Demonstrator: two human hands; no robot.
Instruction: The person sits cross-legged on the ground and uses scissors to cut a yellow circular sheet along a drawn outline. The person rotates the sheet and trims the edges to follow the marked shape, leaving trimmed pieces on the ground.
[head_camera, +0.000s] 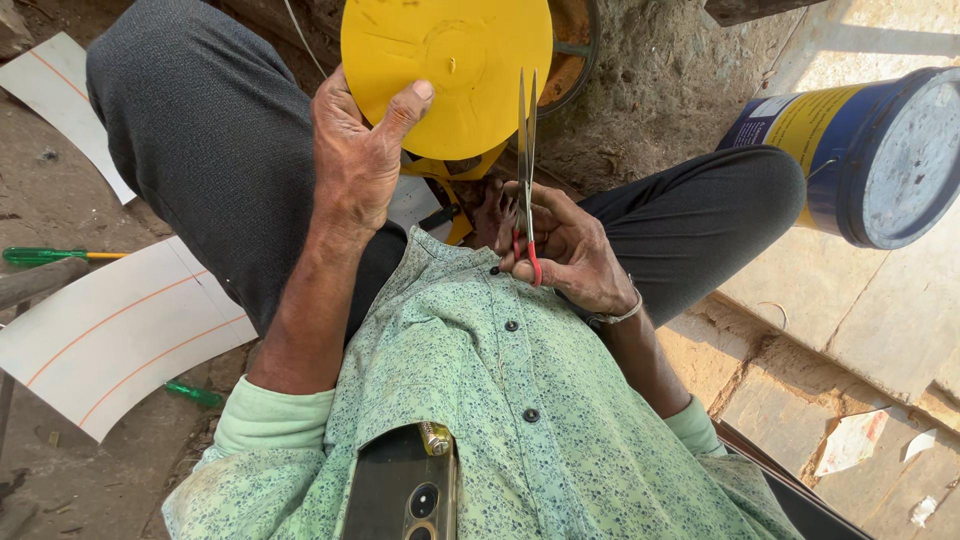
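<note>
Left hand (352, 160): clamped on the near rim of the yellow disc (445, 60), thumb pressed flat on its face, other fingers hidden behind it.
Right hand (560, 245): fingers through the red loops of the scissors (527, 150), blades pointing up and nearly together right beside the disc's right edge.
Where the disc is: held up in the air over the person's lap, between the knees, not resting on the ground.
How it'd handle: looks like thin sheet, light and a bit springy, probably flops if held by one spot only. Rim grip close to the cut line seems the way to go.
Lying around: white sheet with orange lines (120, 330) and a green screwdriver (45, 256) on the ground at the left, blue-and-yellow bucket (860, 150) tipped over on the stone slab at the right.
</note>
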